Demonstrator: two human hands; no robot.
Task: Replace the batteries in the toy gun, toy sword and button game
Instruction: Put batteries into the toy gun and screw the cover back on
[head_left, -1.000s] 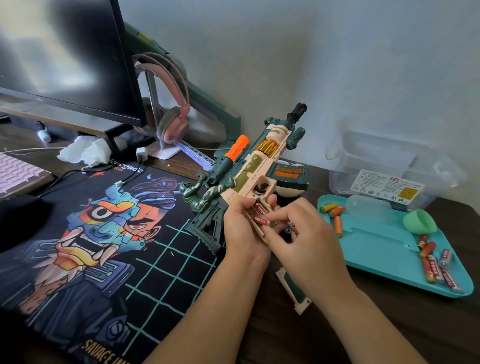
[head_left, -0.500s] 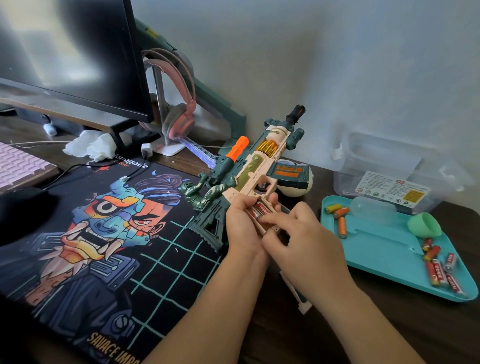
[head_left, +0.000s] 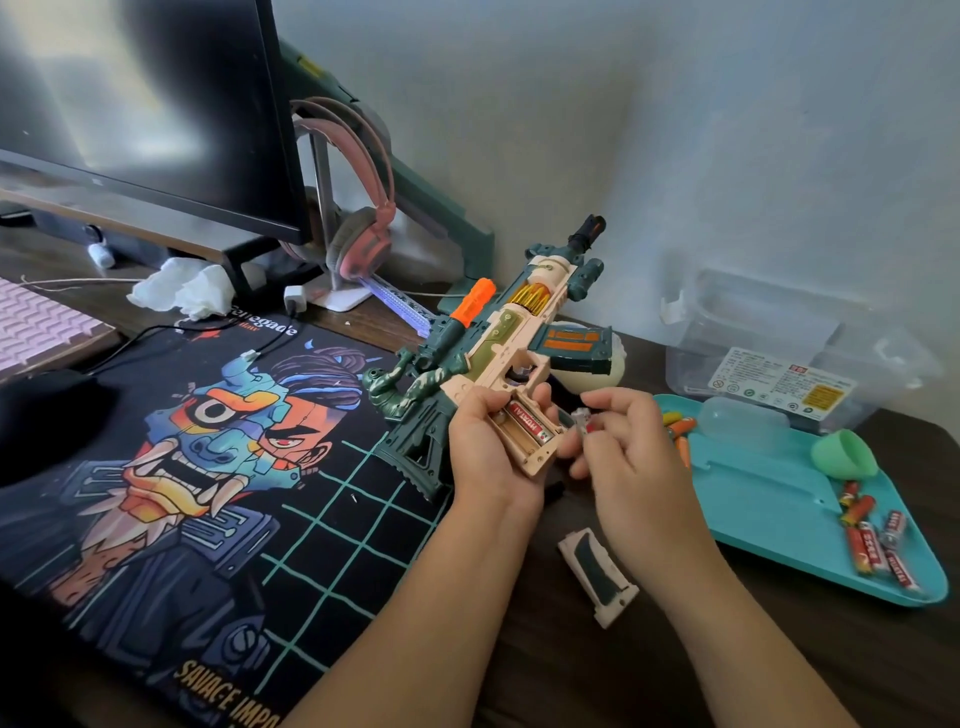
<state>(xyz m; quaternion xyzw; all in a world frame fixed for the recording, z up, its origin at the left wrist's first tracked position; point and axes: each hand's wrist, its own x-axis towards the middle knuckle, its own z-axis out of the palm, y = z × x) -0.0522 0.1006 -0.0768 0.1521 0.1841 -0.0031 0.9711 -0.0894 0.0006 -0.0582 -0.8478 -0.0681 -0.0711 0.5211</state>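
The mat is covering the desk's left, and the tray is lying right, its rim close beside the right forearm. The gun is tilting muzzle-up between them, with the left hand wrapping its grip and the bay facing up. The right hand is pinching what looks like a battery just beside the bay. The cover is lying on bare desk between the forearms. One cell is sitting seated. The next is probably wanting its flat end against the spring, then pressing level.
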